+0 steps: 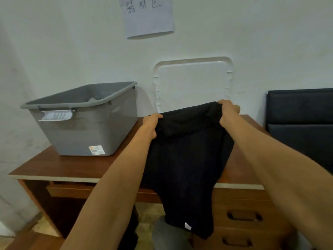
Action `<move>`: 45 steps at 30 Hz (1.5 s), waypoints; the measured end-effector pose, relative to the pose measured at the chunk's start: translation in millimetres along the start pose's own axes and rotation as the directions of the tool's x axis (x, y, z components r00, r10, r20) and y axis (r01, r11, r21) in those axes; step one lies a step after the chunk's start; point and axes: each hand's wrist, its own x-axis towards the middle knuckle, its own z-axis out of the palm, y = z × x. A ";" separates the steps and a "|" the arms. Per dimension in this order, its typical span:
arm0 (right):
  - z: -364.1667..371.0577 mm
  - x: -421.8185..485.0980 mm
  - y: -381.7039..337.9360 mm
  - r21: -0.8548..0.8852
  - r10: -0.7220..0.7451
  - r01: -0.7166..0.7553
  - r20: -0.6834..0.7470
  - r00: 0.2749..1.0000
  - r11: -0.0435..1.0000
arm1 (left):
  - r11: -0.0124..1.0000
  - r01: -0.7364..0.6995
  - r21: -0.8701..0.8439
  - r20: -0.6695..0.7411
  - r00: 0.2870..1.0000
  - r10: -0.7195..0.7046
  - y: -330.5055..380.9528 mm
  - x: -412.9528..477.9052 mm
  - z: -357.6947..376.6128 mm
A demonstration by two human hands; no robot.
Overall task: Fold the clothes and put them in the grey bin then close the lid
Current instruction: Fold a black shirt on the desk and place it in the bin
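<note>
Hanging black garment (185, 159), gripped by left hand (151, 123), right hand (228, 112).

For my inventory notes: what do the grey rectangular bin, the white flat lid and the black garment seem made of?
Grey rectangular bin: likely moulded plastic, smooth, slightly translucent walls. White flat lid: probably plastic too, glossy moulded rim. Black garment: soft matte fabric, draping in folds; fibre unclear.

dim even indoor light, soft focus, edges bowed
</note>
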 end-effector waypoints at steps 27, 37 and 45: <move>52.0 176.6 124.5 0.292 0.132 -0.060 -0.234 0.963 0.955 | 0.609 0.110 -0.785 -0.149 0.921 -0.359 -59.3 199.1 33.5; 48.5 229.0 127.7 0.088 -0.012 0.033 -0.226 0.974 0.996 | 0.942 -0.096 -0.321 -0.214 0.977 0.027 -80.0 259.3 43.3; 43.0 227.8 157.5 -0.688 -0.495 0.544 0.298 0.816 0.481 | 0.420 -0.485 0.767 0.271 0.838 0.473 -102.1 246.7 47.8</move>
